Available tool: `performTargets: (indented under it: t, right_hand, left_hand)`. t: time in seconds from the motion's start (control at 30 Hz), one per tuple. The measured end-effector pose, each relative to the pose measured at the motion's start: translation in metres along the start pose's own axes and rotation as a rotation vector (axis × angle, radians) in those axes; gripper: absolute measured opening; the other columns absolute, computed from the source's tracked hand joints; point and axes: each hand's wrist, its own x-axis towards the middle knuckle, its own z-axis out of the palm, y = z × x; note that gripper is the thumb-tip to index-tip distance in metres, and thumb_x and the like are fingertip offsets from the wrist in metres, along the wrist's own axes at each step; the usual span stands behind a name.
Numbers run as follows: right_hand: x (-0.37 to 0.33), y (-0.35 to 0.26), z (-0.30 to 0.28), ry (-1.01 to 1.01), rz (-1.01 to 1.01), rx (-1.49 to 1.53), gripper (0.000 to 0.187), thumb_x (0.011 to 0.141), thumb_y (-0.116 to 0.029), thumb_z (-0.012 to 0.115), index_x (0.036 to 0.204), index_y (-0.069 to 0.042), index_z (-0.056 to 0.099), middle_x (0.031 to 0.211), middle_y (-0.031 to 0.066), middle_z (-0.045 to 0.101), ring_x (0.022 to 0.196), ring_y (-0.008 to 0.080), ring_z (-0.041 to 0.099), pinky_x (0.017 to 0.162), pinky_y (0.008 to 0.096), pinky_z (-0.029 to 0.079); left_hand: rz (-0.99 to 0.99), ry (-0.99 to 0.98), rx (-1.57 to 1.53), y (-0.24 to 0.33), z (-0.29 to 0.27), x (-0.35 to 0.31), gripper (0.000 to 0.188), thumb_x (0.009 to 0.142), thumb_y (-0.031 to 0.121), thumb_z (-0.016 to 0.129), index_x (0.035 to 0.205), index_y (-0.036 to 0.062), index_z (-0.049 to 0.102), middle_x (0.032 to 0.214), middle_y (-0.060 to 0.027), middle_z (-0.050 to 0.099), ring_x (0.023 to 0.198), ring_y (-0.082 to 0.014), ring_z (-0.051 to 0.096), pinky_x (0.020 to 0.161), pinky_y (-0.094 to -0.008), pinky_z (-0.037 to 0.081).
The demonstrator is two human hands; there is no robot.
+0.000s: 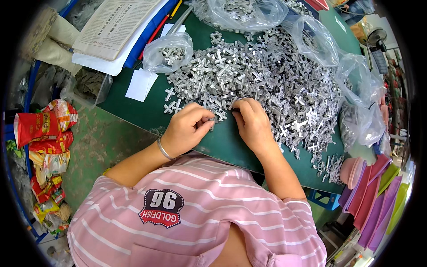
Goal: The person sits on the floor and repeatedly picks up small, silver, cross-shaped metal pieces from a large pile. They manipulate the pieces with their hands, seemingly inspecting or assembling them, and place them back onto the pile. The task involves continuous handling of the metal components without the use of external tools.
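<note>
Left hand (187, 127) pinches a metal cross (212, 123); right hand (251, 122) curled (contents unclear) beside clear bags (171, 52).

Heap of silver cross-shaped metal pieces (262, 75)

On the desk (133, 111) a heap of metal crosses (262, 75) lies behind both hands, with plastic bags (356, 102) on its right and far side, a paper slip (141, 84) to its left and a newspaper (113, 26) beyond that.
</note>
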Motion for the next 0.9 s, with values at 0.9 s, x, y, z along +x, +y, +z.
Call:
performTargets:
  t: [0.9]
  right_hand:
    - [-0.016,-0.027,-0.015,-0.029,1.01,1.567,0.011,0.083,-0.005,0.058,0.088,0.005,0.06,0.074,0.0089,0.062,0.059,0.0112,0.059,0.053,0.0244,0.054]
  left_hand:
    - [-0.518,-0.134,-0.812,0.017,0.002,0.001,0.014,0.085,0.007,0.056,0.094,-0.004,0.057,0.082,-0.0129,0.063,0.071,-0.0182,0.064,0.061,-0.0257,0.053]
